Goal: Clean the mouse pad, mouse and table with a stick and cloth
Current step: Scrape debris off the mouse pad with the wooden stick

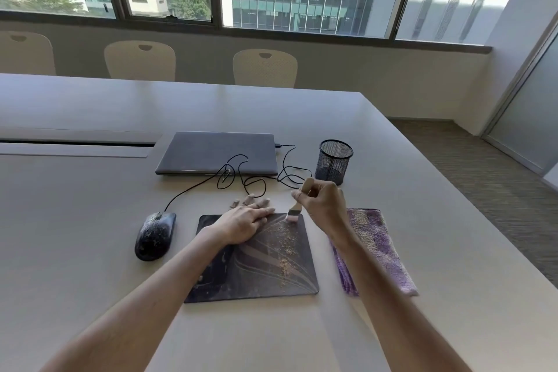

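Observation:
A dark mouse pad (265,269) lies on the grey table (90,220), speckled with pale crumbs. My left hand (241,223) rests flat on the pad's far left part, fingers spread. My right hand (320,199) grips a wooden stick (296,208) whose flat white tip touches the pad's far right corner. A dusty black wired mouse (154,235) sits left of the pad. A folded purple cloth (377,248) lies right of the pad, partly under my right forearm.
A closed grey laptop (217,152) lies behind the pad, with the mouse cable (256,181) looped in front of it. A black mesh pen cup (334,161) stands at the right. Three chairs line the far table edge; the table's right edge drops to carpet.

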A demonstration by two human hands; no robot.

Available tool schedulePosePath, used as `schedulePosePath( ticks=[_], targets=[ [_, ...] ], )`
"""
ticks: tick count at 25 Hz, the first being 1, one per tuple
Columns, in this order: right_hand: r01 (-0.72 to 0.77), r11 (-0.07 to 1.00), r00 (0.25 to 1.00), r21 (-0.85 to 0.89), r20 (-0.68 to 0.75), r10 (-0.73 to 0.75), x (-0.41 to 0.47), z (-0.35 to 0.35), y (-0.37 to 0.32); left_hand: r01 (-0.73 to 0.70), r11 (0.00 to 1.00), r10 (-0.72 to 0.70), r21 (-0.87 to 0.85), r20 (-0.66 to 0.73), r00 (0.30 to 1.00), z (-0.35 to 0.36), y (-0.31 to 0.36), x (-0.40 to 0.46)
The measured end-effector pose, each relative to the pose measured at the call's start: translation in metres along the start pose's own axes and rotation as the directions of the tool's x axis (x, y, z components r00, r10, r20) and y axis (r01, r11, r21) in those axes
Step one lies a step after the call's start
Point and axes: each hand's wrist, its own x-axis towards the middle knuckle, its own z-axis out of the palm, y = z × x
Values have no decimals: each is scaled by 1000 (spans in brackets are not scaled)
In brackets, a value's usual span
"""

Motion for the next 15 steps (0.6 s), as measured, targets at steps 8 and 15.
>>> schedulePosePath(
  ticks=[8,15],
  targets=[
    [38,996,994,83,99,-46,-13,9,-2,53,996,-50,-74,47,998,-5,3,1],
    [-9,963,975,270,217,-51,-20,17,10,78,984,-69,-157,60,996,-8,4,0]
  ],
)
